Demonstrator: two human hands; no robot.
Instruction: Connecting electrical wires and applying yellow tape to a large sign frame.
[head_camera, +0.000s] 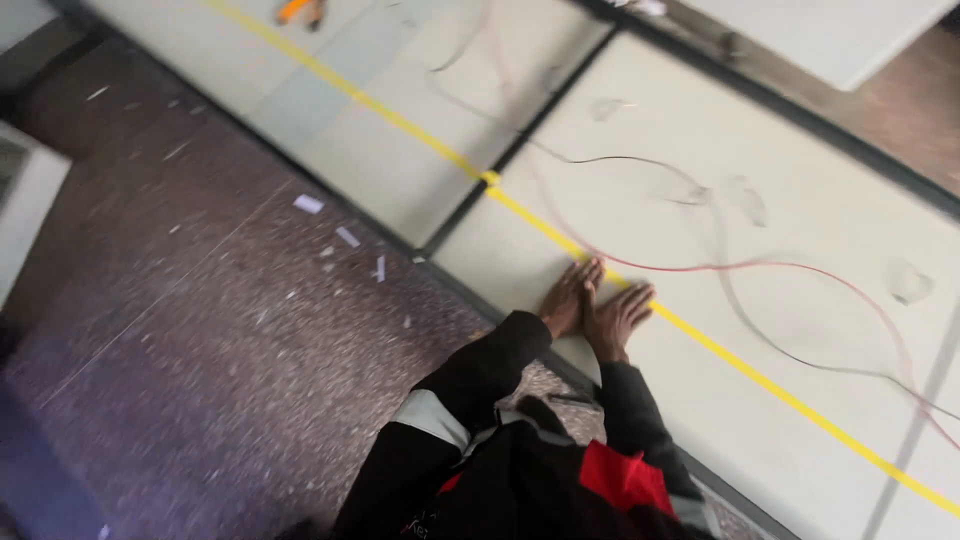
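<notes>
While my left hand (568, 298) and right hand (618, 320) press flat at mid-frame, fingers together and holding nothing, the pale panel (800, 260) lies under them beside the yellow line (720, 350). Red wire (760, 266) and black wire (800, 362) lie loose, right of frame; laying looks barely begun. Speckled floor (200, 330), left, littered with scraps (345, 236).

Ahead of my left hand (567, 297) and right hand (617, 319), the pale panel (800, 260) lies mostly bare. Only the red wire (760, 266) and dark wire (640, 160) loop across it, close past my fingers (590, 270). Paper scraps (345, 236) dot the speckled floor (200, 330) to my left.
</notes>
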